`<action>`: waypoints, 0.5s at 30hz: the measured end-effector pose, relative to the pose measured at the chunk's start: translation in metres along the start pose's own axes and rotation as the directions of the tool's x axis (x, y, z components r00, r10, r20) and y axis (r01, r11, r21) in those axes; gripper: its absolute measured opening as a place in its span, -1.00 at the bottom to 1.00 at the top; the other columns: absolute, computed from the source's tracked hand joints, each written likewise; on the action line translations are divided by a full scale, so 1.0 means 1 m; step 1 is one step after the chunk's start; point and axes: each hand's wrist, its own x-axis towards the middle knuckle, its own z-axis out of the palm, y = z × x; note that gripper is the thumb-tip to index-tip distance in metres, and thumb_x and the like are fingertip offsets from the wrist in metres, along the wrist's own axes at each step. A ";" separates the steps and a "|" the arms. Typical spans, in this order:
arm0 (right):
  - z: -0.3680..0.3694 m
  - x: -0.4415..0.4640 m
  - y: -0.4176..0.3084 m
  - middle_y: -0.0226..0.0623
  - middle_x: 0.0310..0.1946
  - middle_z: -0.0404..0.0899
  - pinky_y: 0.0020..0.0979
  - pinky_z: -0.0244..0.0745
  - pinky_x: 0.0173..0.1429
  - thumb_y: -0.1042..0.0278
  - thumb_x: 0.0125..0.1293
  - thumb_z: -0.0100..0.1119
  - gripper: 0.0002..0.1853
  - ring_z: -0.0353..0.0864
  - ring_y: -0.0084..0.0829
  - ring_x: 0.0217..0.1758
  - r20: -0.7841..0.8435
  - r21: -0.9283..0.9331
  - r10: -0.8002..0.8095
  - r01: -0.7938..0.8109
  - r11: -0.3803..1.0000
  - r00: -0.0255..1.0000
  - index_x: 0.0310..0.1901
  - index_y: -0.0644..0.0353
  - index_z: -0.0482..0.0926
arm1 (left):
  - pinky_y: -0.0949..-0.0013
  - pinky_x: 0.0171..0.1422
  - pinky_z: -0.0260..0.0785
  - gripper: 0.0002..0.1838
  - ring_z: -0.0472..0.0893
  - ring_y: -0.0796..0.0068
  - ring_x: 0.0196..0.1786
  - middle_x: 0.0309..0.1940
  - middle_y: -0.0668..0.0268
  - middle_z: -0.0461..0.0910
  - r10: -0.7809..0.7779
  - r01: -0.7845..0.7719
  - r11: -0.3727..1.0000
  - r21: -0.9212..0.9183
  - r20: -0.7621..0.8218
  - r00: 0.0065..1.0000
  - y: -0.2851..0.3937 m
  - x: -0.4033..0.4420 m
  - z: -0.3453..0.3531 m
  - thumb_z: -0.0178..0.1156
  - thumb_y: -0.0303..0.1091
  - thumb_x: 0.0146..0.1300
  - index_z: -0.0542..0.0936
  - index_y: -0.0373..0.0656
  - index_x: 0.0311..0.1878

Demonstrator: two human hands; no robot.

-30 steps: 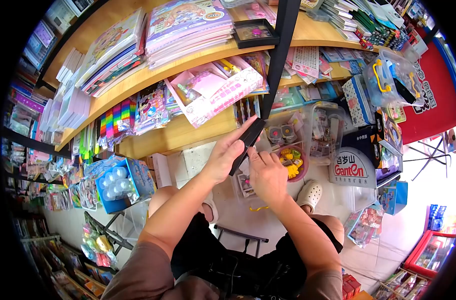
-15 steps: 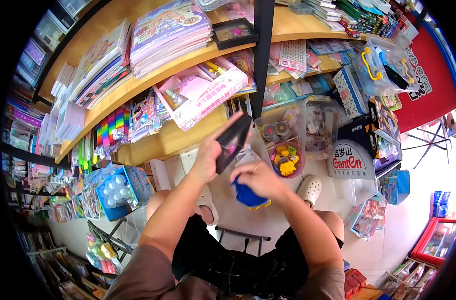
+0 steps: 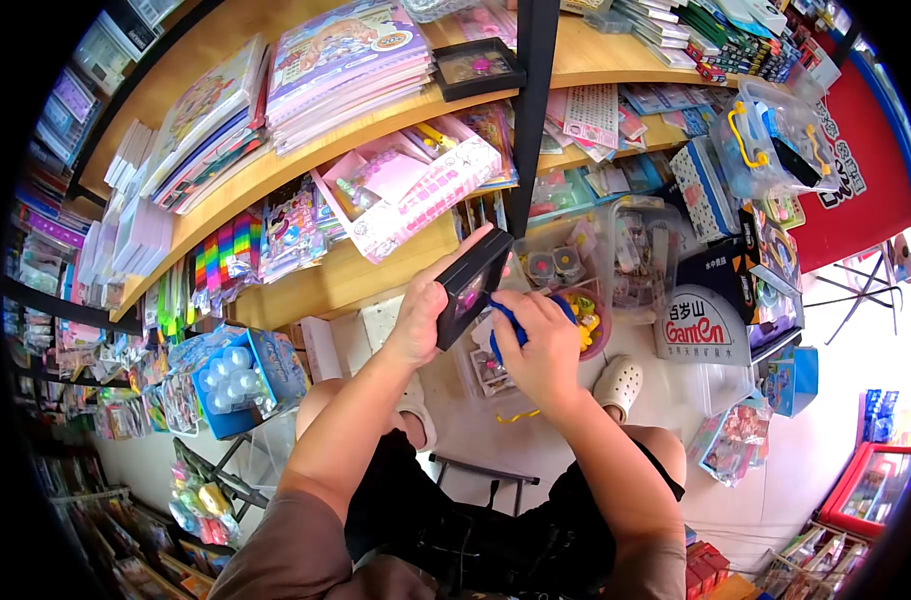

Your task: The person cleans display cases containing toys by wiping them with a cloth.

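Observation:
A small black display frame (image 3: 463, 308) stands tilted in my left hand (image 3: 416, 318), whose fingers wrap round its back and side. Something pink shows behind its front. My right hand (image 3: 544, 352) grips a blue cloth (image 3: 509, 322) and presses it close to the frame's front, near the lower right edge. Part of the cloth is hidden under my fingers. On the shelf above lies a similar black frame (image 3: 478, 66) with a pink piece inside.
A clear bin (image 3: 486, 375) of small items sits below my hands, beside a pink bowl (image 3: 598, 345) of yellow toys. A pink box (image 3: 426, 205) rests on the lower shelf (image 3: 346, 270). A black carton (image 3: 701, 320) stands at right, a blue box (image 3: 261, 375) at left.
My right hand has moved up and right, bringing the blue cloth from below to the frame's front. The frame has turned slightly, so more of its front shows.

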 end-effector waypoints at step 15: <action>0.018 -0.022 -0.022 -0.04 -0.26 0.62 -0.38 0.49 -0.10 0.52 0.17 0.13 -0.76 0.65 -0.18 -0.21 0.180 0.321 0.186 -0.237 0.917 0.966 -0.11 0.33 0.57 | 0.43 0.18 0.30 0.11 0.47 0.49 0.03 0.09 0.16 0.45 -0.050 0.051 0.998 0.048 -0.021 0.999 0.001 -0.006 -0.003 0.06 0.47 0.03 0.12 -0.32 0.39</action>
